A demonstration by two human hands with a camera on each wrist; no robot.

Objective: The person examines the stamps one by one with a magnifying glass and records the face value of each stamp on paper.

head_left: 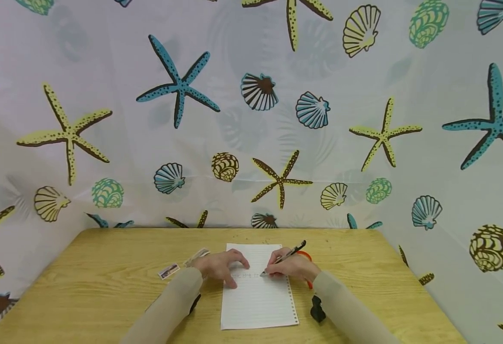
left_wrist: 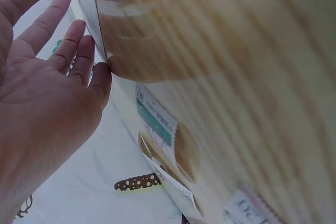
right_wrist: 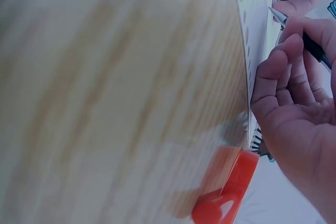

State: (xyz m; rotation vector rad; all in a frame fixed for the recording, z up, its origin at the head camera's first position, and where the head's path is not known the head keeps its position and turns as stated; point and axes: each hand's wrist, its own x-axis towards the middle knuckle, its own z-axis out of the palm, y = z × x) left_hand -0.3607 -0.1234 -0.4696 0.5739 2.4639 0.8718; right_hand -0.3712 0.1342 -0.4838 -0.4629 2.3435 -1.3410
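A sheet of lined paper (head_left: pixel 257 306) with punched holes down its right edge lies on the wooden table. Faint writing runs across its upper half. My right hand (head_left: pixel 292 266) pinches a black pen (head_left: pixel 295 250), its silver tip at the end of the written line. In the right wrist view the pen (right_wrist: pixel 313 48) slants between thumb and fingers, the other fingers curled beneath. My left hand (head_left: pixel 220 266) rests on the sheet's left side, fingers spread. Seen from the left wrist, its little finger (left_wrist: pixel 101 80) is right at the paper's edge.
Left of the sheet lie stamp-like slips (head_left: pixel 168 271) with perforated edges, one of them green and white (left_wrist: pixel 157 121). A glossy orange-red object (right_wrist: pixel 231 182) stands beside my right hand. Behind the wooden table (head_left: pixel 105 267) hangs a cloth (head_left: pixel 234 138) printed with shells and starfish.
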